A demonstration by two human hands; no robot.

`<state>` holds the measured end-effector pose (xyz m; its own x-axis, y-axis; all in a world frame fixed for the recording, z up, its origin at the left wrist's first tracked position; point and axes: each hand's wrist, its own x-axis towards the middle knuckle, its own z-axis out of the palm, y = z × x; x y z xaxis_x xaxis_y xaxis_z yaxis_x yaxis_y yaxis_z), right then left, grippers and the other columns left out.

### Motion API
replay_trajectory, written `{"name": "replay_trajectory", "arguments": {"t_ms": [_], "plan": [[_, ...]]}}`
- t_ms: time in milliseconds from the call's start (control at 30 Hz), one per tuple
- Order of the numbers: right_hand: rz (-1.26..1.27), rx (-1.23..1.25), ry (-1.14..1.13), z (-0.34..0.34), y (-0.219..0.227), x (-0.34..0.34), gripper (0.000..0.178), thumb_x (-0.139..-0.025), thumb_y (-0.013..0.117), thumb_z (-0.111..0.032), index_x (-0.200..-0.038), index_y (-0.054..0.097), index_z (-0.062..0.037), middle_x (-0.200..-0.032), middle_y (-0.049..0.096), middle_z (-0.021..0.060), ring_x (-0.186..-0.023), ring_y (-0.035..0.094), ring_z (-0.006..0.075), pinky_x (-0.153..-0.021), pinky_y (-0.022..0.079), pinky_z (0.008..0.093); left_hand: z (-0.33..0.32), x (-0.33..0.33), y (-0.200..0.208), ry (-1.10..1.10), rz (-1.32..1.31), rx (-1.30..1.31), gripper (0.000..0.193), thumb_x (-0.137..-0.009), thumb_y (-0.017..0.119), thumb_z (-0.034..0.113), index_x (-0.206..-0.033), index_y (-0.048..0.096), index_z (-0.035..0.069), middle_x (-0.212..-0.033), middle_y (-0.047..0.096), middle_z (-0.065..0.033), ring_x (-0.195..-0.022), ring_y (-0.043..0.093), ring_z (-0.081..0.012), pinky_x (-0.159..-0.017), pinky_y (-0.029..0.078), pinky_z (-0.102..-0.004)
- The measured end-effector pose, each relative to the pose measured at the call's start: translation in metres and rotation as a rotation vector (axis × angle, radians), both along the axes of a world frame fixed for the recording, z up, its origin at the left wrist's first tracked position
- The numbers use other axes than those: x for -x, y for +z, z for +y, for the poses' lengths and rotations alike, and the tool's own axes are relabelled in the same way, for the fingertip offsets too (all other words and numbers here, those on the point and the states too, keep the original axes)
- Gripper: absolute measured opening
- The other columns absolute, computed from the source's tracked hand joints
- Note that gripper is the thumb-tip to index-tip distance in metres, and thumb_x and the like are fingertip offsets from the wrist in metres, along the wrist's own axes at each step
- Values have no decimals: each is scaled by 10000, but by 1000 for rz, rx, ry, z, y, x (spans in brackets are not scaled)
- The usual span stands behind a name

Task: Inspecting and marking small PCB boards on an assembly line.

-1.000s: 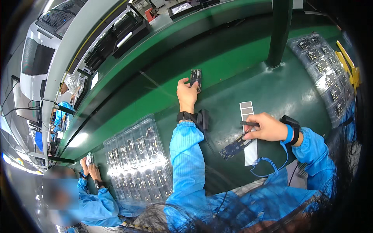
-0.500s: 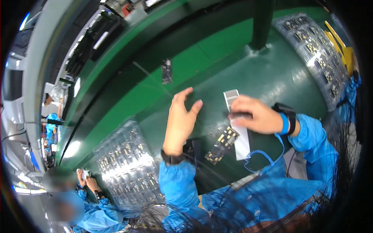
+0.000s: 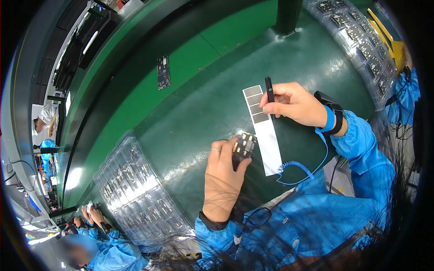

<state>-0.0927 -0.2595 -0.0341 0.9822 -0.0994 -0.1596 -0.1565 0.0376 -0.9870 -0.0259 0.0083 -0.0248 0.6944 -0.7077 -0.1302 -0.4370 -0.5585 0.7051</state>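
My left hand (image 3: pixel 224 174) is closed on a dark circuit board (image 3: pixel 244 147) with gold-coloured patches, gripping it between thumb and fingers above the green table. My right hand (image 3: pixel 294 105) pinches a black pen-shaped tool (image 3: pixel 269 89), which stands nearly upright. Its lower end is hidden behind the fingers. Right beside those fingers lies a white strip (image 3: pixel 268 151) with several grey rectangular labels (image 3: pixel 257 103) at its far end. The strip is just right of the board and rests on the table.
Another circuit board (image 3: pixel 163 72) lies farther off at the left. Clear trays of boards stand at the left (image 3: pixel 135 185) and far right (image 3: pixel 361 43). A coiled blue cord (image 3: pixel 296 166) runs from my right wristband. A co-worker (image 3: pixel 113 248) sits at the lower left.
My left hand has gone from open above the table to holding the circuit board. The black tool in my right hand has turned from lying flat to nearly upright. The whole view has shifted.
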Motion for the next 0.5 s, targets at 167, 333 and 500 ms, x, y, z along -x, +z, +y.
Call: {"name": "replay_trajectory", "arguments": {"t_ms": [167, 333, 500], "plan": [[-15, 79, 17, -4, -15, 2, 155, -986, 737, -86, -1102, 681, 0, -975, 704, 26, -886, 653, 98, -802, 535, 269, -11, -6, 3, 127, -72, -7, 686, -804, 874, 90, -1411, 557, 40, -1267, 544, -119, -801, 657, -219, -752, 588, -351], [-48, 241, 93, -7, -4, 1, 192, -959, 767, -107, -1096, 692, 5, -1037, 702, 53, -938, 680, 153, -825, 550, 296, -10, -15, -3, 215, -20, 103, 630, -853, 843, 80, -1413, 560, 25, -1268, 556, -115, -746, 643, -171, -697, 578, -304], [-151, 415, 148, -11, -5, 3, 205, -937, 789, -146, -1063, 722, 2, -1066, 685, 70, -964, 686, 194, -815, 547, 300, -11, -20, 1, -68, -281, 63, 548, -831, 816, 29, -1347, 633, 33, -1338, 590, -143, -1081, 648, -286, -934, 553, -384]]}}
